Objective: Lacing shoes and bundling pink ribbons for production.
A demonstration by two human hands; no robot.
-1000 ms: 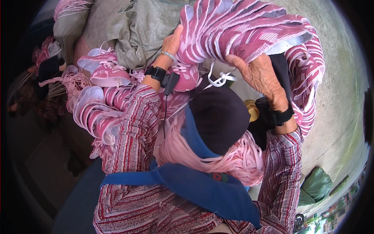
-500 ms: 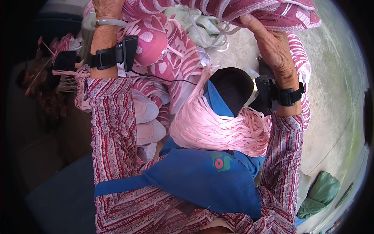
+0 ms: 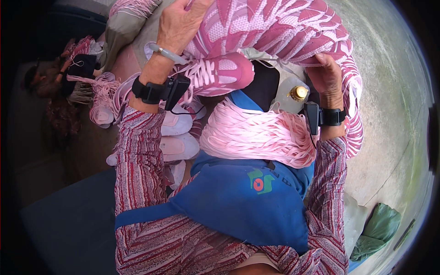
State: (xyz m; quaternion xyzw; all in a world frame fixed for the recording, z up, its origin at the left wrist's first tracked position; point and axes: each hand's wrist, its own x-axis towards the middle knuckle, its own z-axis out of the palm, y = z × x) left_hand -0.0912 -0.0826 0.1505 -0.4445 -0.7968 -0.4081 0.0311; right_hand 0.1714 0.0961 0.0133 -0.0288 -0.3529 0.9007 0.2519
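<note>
A long, curved stack of nested pink-and-white shoe uppers (image 3: 270, 32) spans the top of the view. My left hand (image 3: 183, 23) is closed at its left end, with the fingertips partly cut off by the upper edge. Under its right part, my right hand (image 3: 324, 75) grips the stack, thumb on the near side and other fingers mostly hidden. Just below hangs a pink laced shoe upper (image 3: 224, 73), its toe pointing right. A thick bundle of pale pink shoelaces (image 3: 256, 133) lies across my lap, over a blue apron (image 3: 238, 206).
Behind the laces stands a clear bottle with a gold cap (image 3: 299, 93). Pale shoe pieces (image 3: 178, 146) lie beside my left forearm. More pink laces (image 3: 103, 91) and a grey sack (image 3: 123, 32) are at left. A green bag (image 3: 378, 227) rests on the floor at right.
The stack has come lower into view and its right end has shifted left. My left hand has moved right and the laced upper rightward too. The bottle cap has come into plain sight.
</note>
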